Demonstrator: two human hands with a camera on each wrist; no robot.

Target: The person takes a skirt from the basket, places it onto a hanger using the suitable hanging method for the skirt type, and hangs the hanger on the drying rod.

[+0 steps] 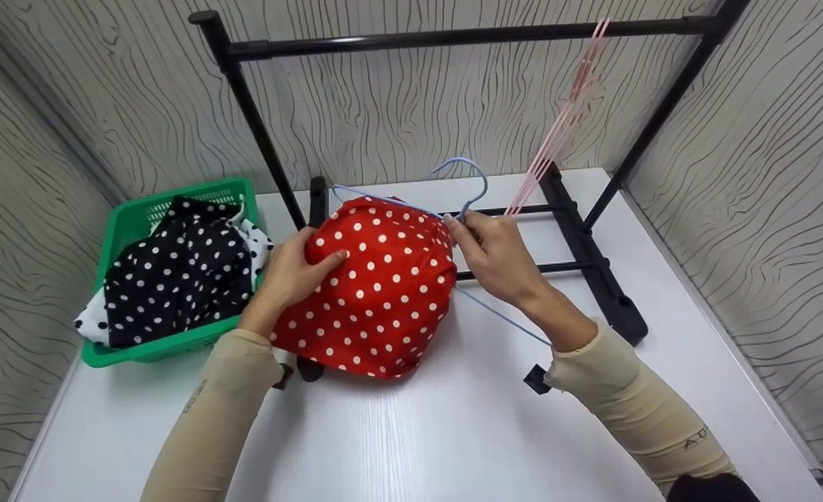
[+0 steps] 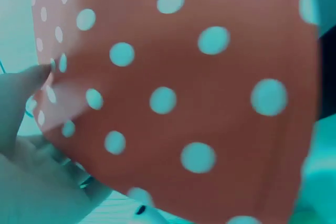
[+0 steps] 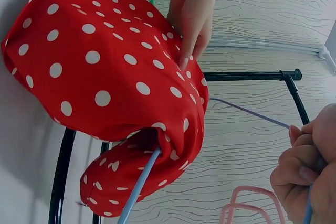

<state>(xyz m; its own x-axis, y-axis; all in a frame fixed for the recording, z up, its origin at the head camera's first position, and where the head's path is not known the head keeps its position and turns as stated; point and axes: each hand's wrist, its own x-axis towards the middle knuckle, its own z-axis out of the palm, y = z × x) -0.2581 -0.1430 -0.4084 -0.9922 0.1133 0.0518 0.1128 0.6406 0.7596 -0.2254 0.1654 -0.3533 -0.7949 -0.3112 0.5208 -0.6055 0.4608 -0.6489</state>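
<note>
A red garment with white polka dots hangs bunched between my hands, above the white table. My left hand holds its left side, thumb on the front and the other fingers behind the cloth; the left wrist view shows this grip at the edge. My right hand grips a light-blue hanger just below its hook. One hanger arm runs along the garment's top edge, while the other slants down to the right. Seen from the right wrist, a blue arm enters a fold of the garment.
A green basket at the left holds a black garment with white dots and white dotted cloth. Behind my hands stands a black rack, with pink hangers on its bar. A small black object lies near my right sleeve.
</note>
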